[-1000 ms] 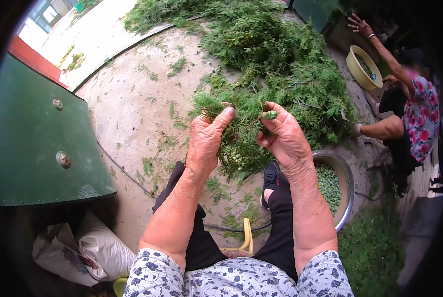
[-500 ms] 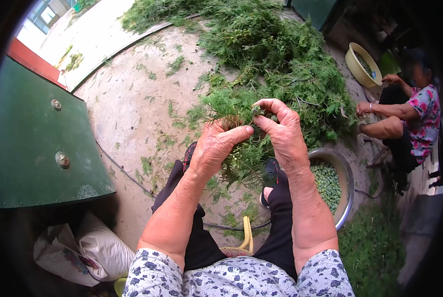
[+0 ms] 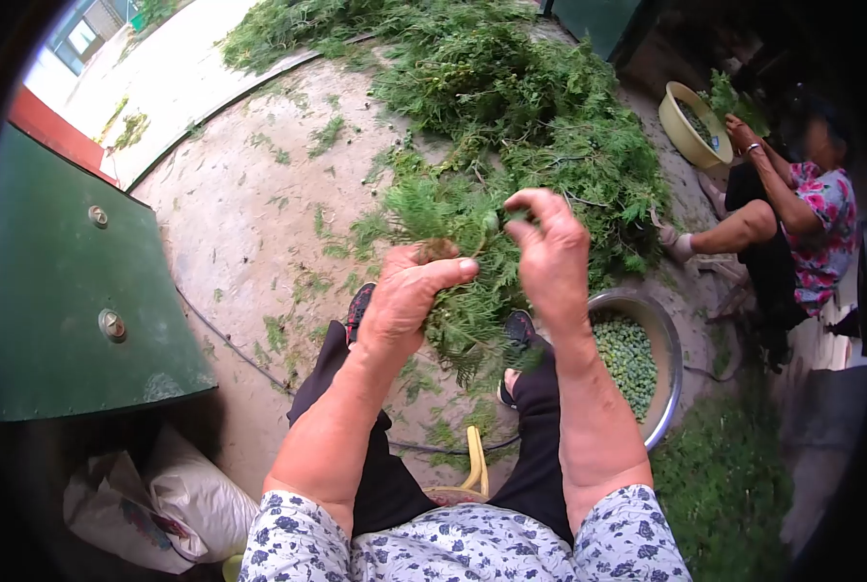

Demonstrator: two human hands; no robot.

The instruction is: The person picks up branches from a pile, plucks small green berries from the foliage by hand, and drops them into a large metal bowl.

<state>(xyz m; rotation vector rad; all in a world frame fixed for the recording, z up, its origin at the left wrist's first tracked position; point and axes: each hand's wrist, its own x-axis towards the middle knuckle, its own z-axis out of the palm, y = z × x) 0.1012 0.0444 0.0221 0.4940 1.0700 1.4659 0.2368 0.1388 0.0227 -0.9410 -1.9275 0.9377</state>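
Picking step, seemingly: my left hand [image 3: 400, 296] clamps a leafy sprig [image 3: 463, 325] between my hands; right hand [image 3: 553, 254] blurred just beside, can't tell if pinching. Next move calls for steady left grip.

The sprig [image 3: 465, 335] looks feathery and matt; the bowl [image 3: 663, 357] is shiny metal, the yellow basin [image 3: 683, 144] smooth plastic, the green panel [image 3: 50, 281] painted metal, the floor [image 3: 240, 175] rough, the shirt [image 3: 453, 545] matt cloth
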